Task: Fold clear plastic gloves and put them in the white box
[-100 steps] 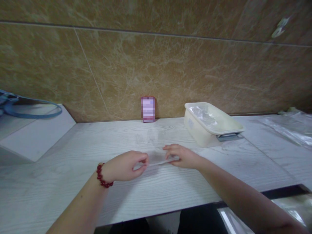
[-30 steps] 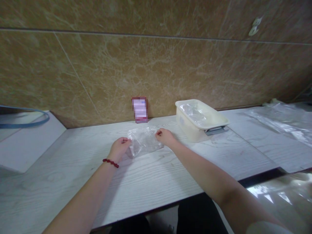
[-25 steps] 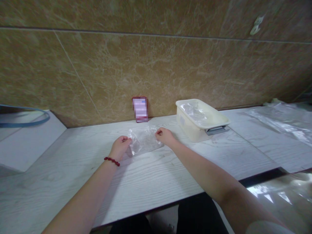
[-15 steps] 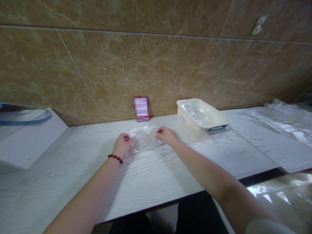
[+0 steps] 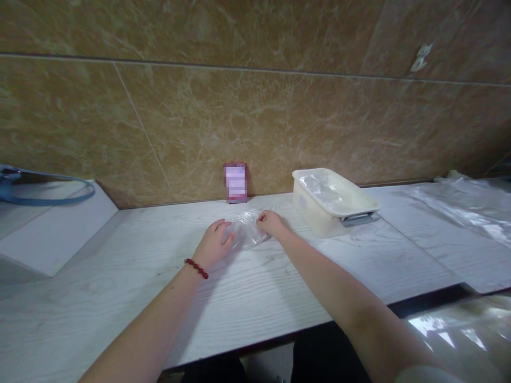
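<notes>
A clear plastic bag (image 5: 246, 234) lies crumpled on the pale wood-grain tabletop (image 5: 239, 298), between my hands. With thumb and fingertips pinched, my right hand (image 5: 271, 223) grips the bag's right edge. My left hand (image 5: 216, 242), with a red bead bracelet at the wrist, is at the bag's left side. Its thumb and fingers are apart, and the bag's left part lies by the fingertips. Whether they touch it I cannot tell.
To the right stands a cream plastic bin (image 5: 319, 213) with clear plastic inside and a grey latch. A phone-like item (image 5: 236, 183), its face blurred, leans on the tiled wall. A white box (image 5: 59, 229) with a blue strap (image 5: 51, 201) sits left; plastic sheeting (image 5: 471, 202) lies far right.
My left hand has let go of the bag's left edge, opened its fingers and moved right. The bag looks more bunched. My right hand keeps its pinch.
</notes>
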Action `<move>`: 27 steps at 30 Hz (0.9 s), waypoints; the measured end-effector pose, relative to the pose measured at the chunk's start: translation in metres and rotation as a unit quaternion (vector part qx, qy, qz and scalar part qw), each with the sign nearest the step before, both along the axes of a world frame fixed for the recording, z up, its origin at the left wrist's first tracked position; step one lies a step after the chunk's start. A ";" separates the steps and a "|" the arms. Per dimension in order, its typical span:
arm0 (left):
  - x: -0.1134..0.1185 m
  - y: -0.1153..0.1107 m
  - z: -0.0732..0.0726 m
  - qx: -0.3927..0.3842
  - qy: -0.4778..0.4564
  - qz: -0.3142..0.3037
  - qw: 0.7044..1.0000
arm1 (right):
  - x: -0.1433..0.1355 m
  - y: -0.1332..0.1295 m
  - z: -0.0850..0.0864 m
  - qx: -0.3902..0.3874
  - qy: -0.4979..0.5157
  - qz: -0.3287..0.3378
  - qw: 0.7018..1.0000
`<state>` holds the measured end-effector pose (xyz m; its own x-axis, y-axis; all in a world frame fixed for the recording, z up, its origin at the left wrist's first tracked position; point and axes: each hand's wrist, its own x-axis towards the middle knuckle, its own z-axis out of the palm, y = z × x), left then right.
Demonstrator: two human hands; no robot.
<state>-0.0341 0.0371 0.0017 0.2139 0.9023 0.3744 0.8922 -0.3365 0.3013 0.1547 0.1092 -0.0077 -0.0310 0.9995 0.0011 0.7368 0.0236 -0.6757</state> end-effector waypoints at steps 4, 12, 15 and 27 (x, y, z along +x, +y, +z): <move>0.013 -0.007 0.000 -0.067 0.079 -0.033 0.994 | 0.000 0.005 -0.005 0.017 -0.023 0.000 1.000; 0.022 -0.008 -0.008 -0.100 0.149 -0.037 0.983 | -0.001 0.005 -0.003 0.057 -0.093 -0.004 0.994; 0.023 -0.010 -0.008 -0.102 0.160 -0.027 0.981 | 0.003 0.001 0.003 0.066 -0.118 0.001 0.991; 0.021 -0.009 -0.009 -0.092 0.155 -0.029 0.983 | -0.013 -0.037 0.025 0.213 -0.112 0.199 0.950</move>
<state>-0.0130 0.0278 -0.0068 0.3455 0.9314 0.1145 0.9315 -0.3552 0.0786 0.1420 0.0723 0.0176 -0.4540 0.8183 0.3526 0.7357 0.5675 -0.3697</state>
